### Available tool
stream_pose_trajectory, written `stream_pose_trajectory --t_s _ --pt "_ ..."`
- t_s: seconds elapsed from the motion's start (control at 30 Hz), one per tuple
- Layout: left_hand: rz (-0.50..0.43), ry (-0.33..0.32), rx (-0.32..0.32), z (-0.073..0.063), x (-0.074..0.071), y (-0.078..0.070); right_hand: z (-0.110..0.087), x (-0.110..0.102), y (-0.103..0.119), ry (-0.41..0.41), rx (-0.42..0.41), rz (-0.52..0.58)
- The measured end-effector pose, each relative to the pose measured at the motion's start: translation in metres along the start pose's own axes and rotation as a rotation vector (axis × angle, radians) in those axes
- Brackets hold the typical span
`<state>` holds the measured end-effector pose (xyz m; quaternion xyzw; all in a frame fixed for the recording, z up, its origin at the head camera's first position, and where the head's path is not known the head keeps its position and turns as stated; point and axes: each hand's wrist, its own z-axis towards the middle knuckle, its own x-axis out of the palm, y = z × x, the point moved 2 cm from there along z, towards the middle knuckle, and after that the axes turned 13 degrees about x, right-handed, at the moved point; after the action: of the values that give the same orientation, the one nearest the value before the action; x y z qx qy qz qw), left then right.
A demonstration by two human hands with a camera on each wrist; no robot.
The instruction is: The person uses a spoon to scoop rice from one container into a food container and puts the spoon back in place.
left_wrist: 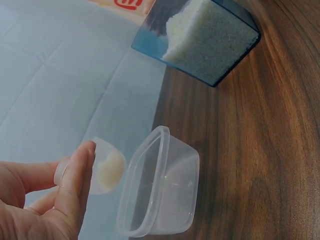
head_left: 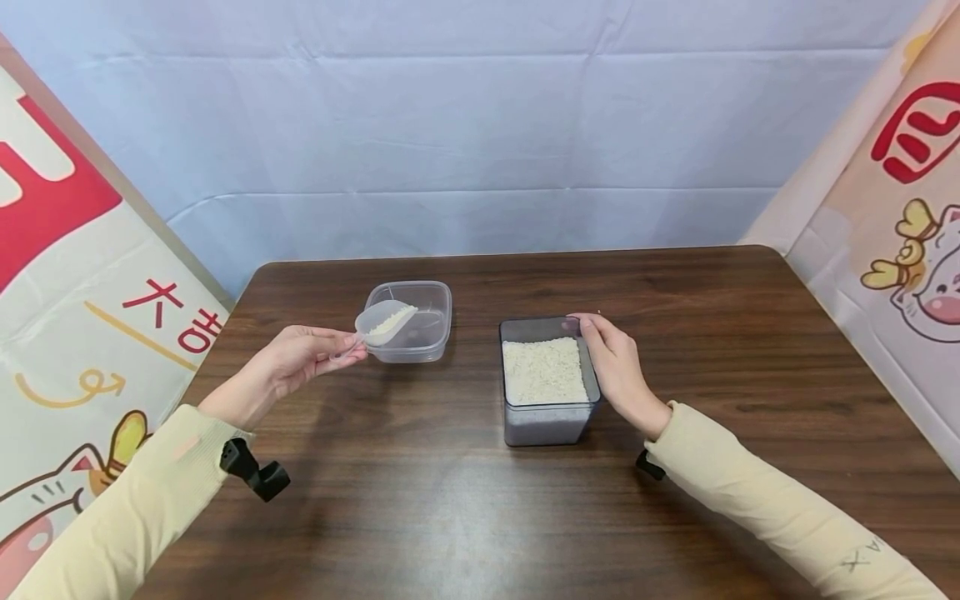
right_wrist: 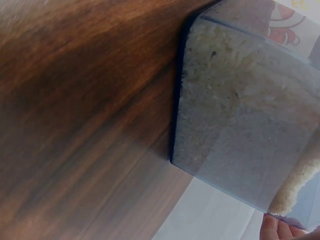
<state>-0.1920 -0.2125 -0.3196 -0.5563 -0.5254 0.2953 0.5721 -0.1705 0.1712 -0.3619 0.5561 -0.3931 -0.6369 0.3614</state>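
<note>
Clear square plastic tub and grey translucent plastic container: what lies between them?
Only bare brown wooden table lies between the tub and the container; the head view shows this.

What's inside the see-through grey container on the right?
Pale, rice-like grains fill much of the tinted container, with bare wall above them. They also show through its sides. Anything buried in the middle is covered by the grains, so I can't tell.

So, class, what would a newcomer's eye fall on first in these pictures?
Probably the tinted tub of pale grains near the middle of the table, its right side gripped by the right hand. Next, the left hand, holding a loaded translucent scoop at the left edge of the clear container.
</note>
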Motion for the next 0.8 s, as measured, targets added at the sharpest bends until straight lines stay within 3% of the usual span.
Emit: stream_pose_trajectory --t_s 0.8 --pt "-0.012 -0.014 -0.024 -0.0001 -0.0009 0.0009 0.0022 0.0010 -0.0046 -0.007 -0.013 0.002"
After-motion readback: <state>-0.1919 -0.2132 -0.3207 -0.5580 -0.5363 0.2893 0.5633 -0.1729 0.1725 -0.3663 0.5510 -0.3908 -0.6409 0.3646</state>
